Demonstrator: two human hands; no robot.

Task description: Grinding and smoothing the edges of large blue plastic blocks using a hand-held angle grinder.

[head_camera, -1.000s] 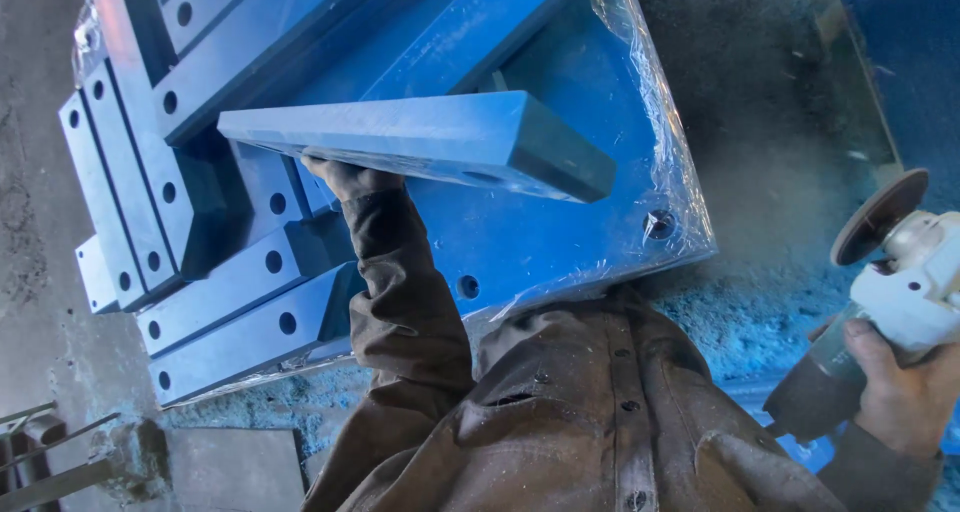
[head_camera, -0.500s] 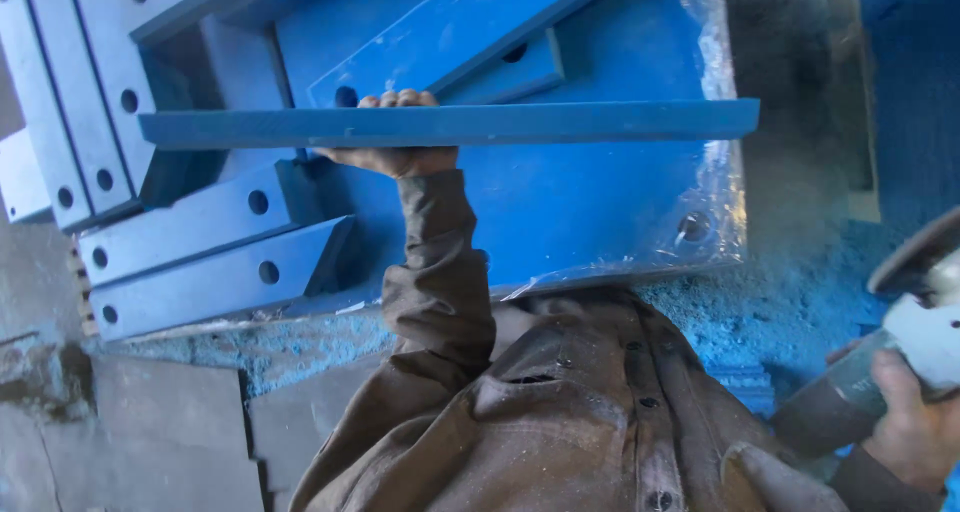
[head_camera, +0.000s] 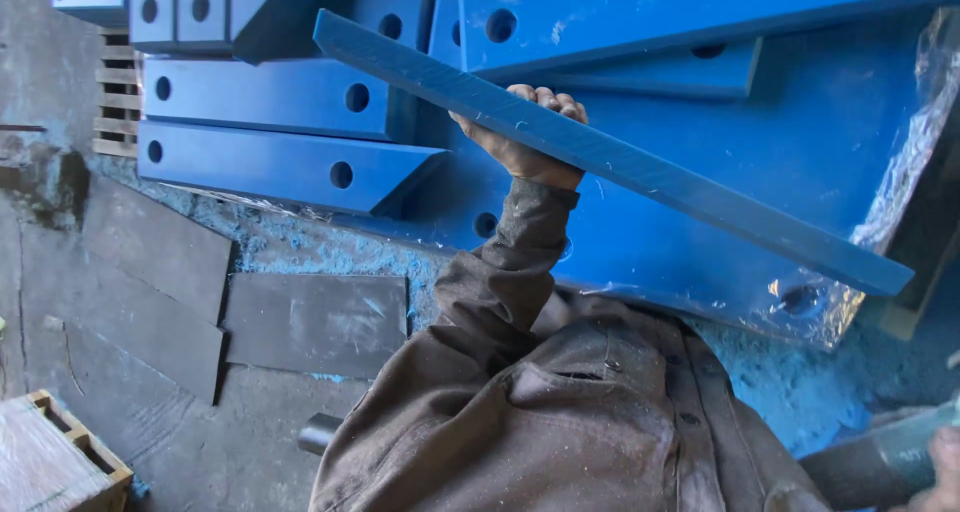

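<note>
The blue bar [head_camera: 640,167] I hold looks like smooth, matt plastic. Glossy, crinkled plastic film [head_camera: 905,152] wraps the stack. My sleeve [head_camera: 500,292] is coarse, dusty cloth.

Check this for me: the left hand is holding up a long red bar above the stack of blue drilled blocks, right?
Not quite. The head view shows the left hand gripping a long bar that is blue, not red, matching the blue drilled blocks beneath it. The rest is right.
</note>
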